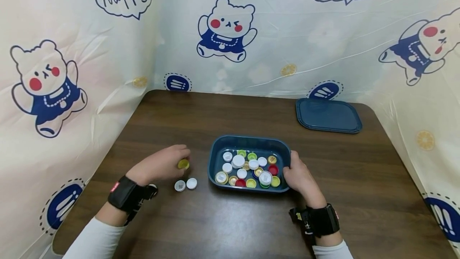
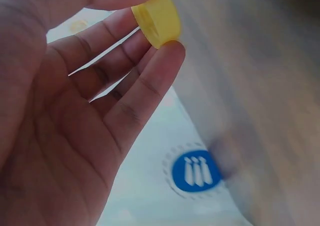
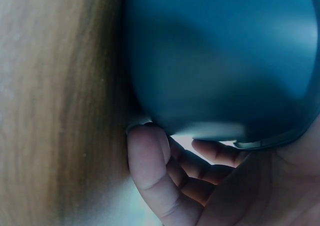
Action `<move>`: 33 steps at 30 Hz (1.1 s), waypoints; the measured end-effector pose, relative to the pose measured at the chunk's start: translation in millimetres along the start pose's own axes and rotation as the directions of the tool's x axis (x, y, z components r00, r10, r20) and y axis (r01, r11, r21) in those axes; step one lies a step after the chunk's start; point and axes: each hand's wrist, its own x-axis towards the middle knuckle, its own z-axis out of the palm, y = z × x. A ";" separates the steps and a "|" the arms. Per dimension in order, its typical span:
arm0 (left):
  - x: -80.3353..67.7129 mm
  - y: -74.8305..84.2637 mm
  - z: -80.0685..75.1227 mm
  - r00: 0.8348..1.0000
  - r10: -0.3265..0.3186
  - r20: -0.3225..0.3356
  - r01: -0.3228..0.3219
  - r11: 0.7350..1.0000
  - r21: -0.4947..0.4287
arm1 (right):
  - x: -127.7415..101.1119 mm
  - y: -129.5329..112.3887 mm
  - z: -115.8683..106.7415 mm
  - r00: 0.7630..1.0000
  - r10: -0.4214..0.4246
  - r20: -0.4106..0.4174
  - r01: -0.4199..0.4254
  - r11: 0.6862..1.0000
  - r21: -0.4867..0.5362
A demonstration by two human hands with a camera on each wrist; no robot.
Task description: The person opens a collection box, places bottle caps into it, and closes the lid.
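A yellow bottle cap is pinched between the thumb and fingertips of my left hand, above the table left of the blue container. Two white caps lie on the wood just below that hand. The blue container is shallow with rounded corners. Inside it sit many bottle caps in white, yellow, green, red and gold, some stacked on others. My right hand grips the container's right end. The right wrist view shows the container's outer wall close up, with curled fingers at its edge.
A flat blue lid lies at the table's back right corner. The dark brown wooden table is bordered at the back and sides by a pale printed cloth with bears and "happy" lettering.
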 end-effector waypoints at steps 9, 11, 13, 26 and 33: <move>39.3 46.2 -15.7 0.988 0.148 0.031 -0.150 0.985 0.083 | -0.7 0.6 0.9 1.000 -0.019 -0.014 0.019 1.000 0.003; 46.9 56.7 -16.4 0.981 0.188 0.050 -0.193 0.976 0.098 | -0.8 1.3 1.1 0.999 -0.037 -0.023 0.037 0.999 -0.003; 53.9 66.1 -15.4 0.972 0.224 0.073 -0.231 0.967 0.112 | -0.8 1.7 1.3 0.998 -0.048 -0.030 0.048 0.999 -0.006; 86.5 121.1 10.2 0.896 0.357 0.263 -0.407 0.898 0.169 | 1.0 1.5 1.0 0.999 -0.032 -0.024 0.032 0.999 -0.006; 95.3 133.0 18.1 0.877 0.368 0.310 -0.435 0.882 0.182 | 1.0 2.7 1.3 0.999 -0.021 -0.029 0.021 1.000 -0.006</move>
